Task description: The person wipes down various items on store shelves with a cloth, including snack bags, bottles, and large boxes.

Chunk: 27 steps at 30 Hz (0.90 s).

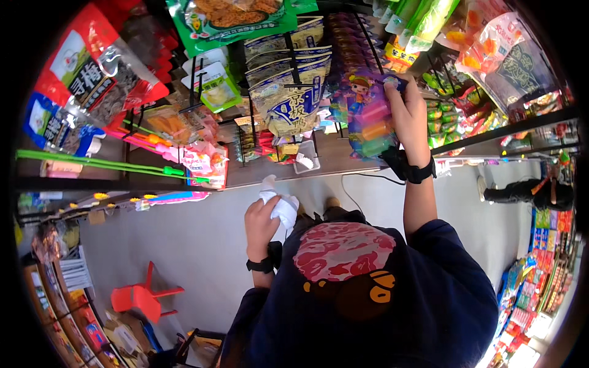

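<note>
The right hand [410,116] is raised to the display rack [307,80], its grip closed around a clear packet of coloured sweets [370,119] with a cartoon figure at the top; the fingers wrap the packet's right edge and the packet hangs just in front of the rack's hooks, beside the yellow and blue snack bags [293,92]. The left hand [262,224] sits lower, near the chest, its grip closed on a crumpled white cloth [281,205] that sticks out above the knuckles. Both wrists wear black bands. A large green snack bag [233,18] hangs above the rack, and red and blue bags [92,73] fill the shelf to the left. Below, on the grey floor [202,239], stands a small red plastic chair [144,297]. Another person [531,193] is at the far right of the aisle.
</note>
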Tool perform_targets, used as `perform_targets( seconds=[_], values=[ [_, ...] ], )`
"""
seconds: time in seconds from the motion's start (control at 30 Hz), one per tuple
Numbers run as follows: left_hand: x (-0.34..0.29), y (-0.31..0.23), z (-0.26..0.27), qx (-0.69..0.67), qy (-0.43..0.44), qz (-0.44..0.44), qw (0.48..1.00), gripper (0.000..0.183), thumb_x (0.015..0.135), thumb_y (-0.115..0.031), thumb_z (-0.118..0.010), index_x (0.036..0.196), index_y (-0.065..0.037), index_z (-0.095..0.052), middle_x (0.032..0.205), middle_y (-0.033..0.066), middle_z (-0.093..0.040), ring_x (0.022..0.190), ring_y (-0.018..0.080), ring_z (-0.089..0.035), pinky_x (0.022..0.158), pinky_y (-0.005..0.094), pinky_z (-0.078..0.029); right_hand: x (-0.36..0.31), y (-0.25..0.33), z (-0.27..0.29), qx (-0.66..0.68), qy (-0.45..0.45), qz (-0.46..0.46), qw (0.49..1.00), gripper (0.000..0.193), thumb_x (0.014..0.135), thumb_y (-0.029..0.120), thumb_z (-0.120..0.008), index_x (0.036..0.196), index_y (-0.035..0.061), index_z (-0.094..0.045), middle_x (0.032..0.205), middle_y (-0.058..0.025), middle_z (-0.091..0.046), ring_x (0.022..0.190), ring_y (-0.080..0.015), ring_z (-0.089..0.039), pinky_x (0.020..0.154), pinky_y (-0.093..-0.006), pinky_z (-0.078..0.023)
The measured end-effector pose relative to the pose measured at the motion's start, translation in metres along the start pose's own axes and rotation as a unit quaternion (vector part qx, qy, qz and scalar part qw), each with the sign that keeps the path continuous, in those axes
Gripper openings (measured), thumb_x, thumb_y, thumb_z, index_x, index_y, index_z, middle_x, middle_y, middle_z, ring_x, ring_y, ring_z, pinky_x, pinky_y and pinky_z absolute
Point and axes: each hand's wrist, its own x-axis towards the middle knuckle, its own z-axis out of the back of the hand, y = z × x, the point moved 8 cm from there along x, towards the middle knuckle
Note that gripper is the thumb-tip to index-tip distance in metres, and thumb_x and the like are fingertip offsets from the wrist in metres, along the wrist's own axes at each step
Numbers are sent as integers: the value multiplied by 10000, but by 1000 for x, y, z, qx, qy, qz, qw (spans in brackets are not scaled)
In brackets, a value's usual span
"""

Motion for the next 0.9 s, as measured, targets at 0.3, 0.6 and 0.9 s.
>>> perform_targets(
  seconds=[0.3,0.6,0.9],
  values=[
    [-26,-36,4,18,-48,17,999,411,573,-65,-627,981,-93,-669,700,112,-546,687,320,-573,628,424,-468,5,-34,-6,58,-28,1,998,343,940,254,-558,1168,-2,-558,965,-191,-669,799,-239,-631,738,-346,-495],
    [-103,-64,28,130,-95,168,973,381,602,-65,-619,976,-112,-669,676,90,-544,681,303,-578,629,414,-470,-17,-76,-30,247,-125,16,961,373,946,262,-591,1080,-78,-513,971,-152,-586,826,-201,-540,754,-336,-469],
    [-208,-58,47,162,-138,309,927,388,590,-71,-629,972,-123,-666,675,91,-564,662,305,-589,602,415,-475,-25,-61,-52,293,-262,57,918,319,951,211,-566,1105,-49,-465,1038,-165,-522,935,-218,-489,882,-360,-402]
  ],
)
